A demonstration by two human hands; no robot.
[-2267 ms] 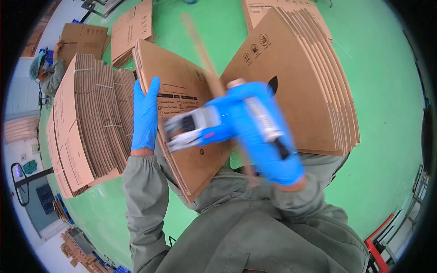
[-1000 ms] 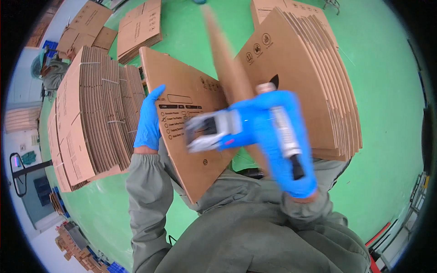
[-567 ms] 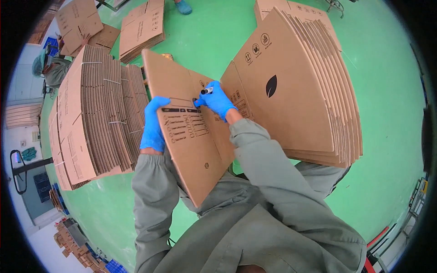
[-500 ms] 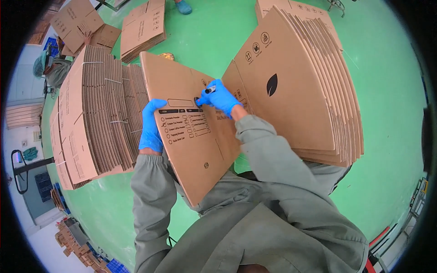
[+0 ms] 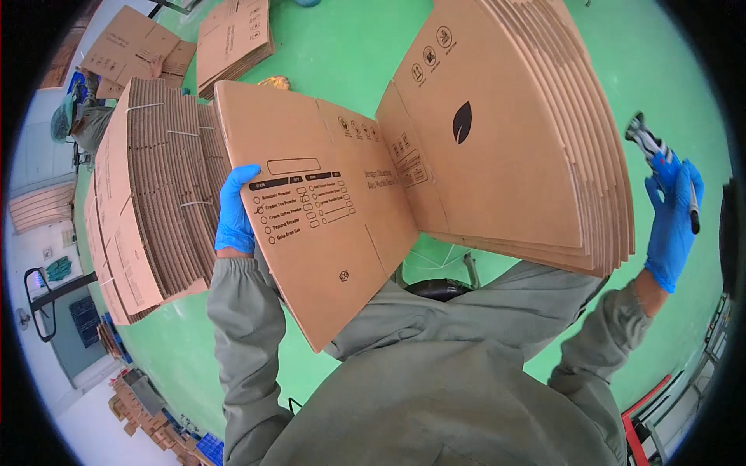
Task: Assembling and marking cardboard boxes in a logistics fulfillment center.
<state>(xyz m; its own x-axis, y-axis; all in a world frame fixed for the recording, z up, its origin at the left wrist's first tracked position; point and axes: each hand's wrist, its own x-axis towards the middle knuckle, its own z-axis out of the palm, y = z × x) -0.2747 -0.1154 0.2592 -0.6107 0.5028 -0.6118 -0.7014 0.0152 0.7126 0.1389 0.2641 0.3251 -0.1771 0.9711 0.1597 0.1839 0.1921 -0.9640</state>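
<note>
My left hand [image 5: 238, 210], in a blue glove, grips the left edge of a flattened cardboard carton [image 5: 311, 272], its thumb on the printed face. The carton is tilted across my lap, with a printed checklist and a tick beside one line. Out to the right, away from the cardboard, my gloved right hand [image 5: 673, 225] is closed around a black marker [image 5: 695, 220]. From the same hand juts a small dark-headed tool [image 5: 651, 144] with a grey and blue body, whose kind I cannot make out. Against the carton's right side leans a stack of flattened cartons [image 5: 505, 147] with a leaf print.
Strapped bundles of flat cartons [image 5: 167, 194] stand at the left, and another pile [image 5: 233, 46] lies beyond. At the far left a person [image 5: 92, 124] in a hair cover handles a carton [image 5: 128, 43]. The floor [image 5: 334, 46] is green.
My right hand has left the carton's printed face with the marker and swung far to the right, where the dark-headed tool now shows in it. My left hand keeps its hold.
</note>
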